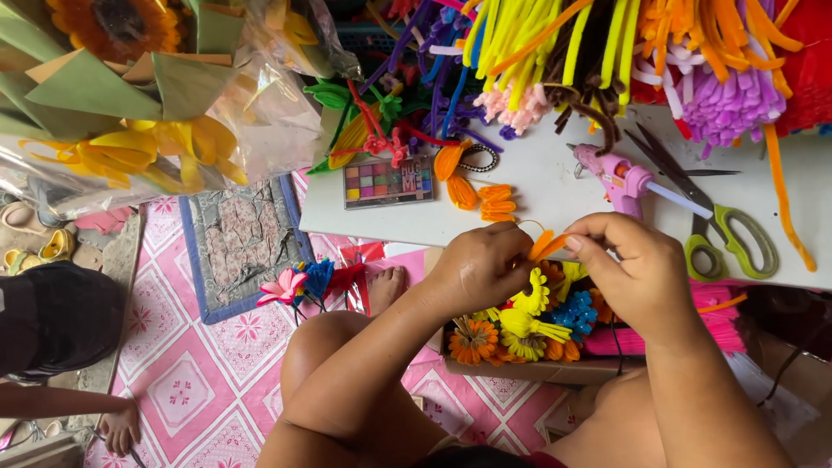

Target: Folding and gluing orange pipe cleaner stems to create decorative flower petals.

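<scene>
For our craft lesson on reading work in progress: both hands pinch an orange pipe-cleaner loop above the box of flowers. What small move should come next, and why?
Probably pinch the loop's open end shut into a petal. The left hand and right hand hold the orange pipe-cleaner loop between fingertips, and finished orange petals of similar shape lie on the white table just beyond.

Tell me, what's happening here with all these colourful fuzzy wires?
A person sitting on the floor pinches an orange pipe-cleaner piece between the left hand and right hand, bending it into a petal shape. Below the hands, a cardboard box holds finished pipe-cleaner flowers. On the white table lie finished orange petals, a pink glue gun, green-handled scissors and heaps of loose pipe cleaners.
</scene>
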